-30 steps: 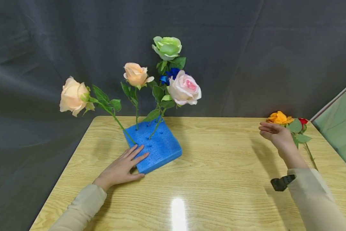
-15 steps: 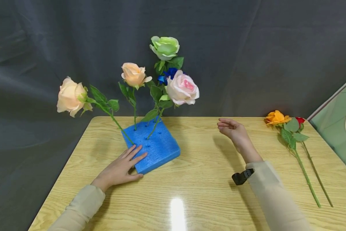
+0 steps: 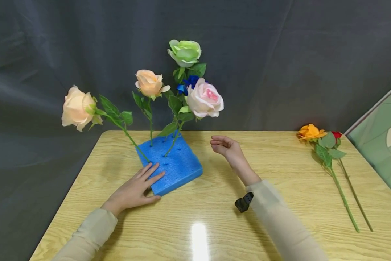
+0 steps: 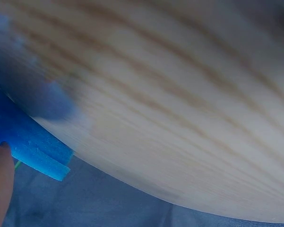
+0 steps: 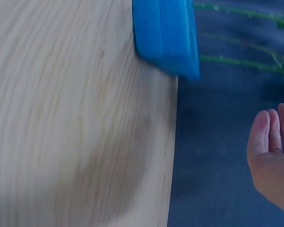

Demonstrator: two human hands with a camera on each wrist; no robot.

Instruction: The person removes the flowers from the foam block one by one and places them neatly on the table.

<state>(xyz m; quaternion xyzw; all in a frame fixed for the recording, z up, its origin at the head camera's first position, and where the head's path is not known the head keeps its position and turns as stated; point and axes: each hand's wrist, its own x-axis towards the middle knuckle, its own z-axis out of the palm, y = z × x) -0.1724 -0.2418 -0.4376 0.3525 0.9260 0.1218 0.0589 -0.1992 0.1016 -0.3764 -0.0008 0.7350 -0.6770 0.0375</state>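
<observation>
Five roses [image 3: 204,98] in blue foam [image 3: 182,169], left hand [image 3: 134,189] atop, right hand [image 3: 231,154] near

Left pale-beige fabric sleeve [image 3: 95,225]: creased. Right pale-beige fabric sleeve [image 3: 275,212]: matching, small black boxy device [image 3: 243,203] at its end.

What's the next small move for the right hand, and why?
Probably ease the right hand left to the pink flower: its stem leans right, the hand has come empty from near the loose orange flower, and the left hand rests on the blue block, which should steady it.
</observation>
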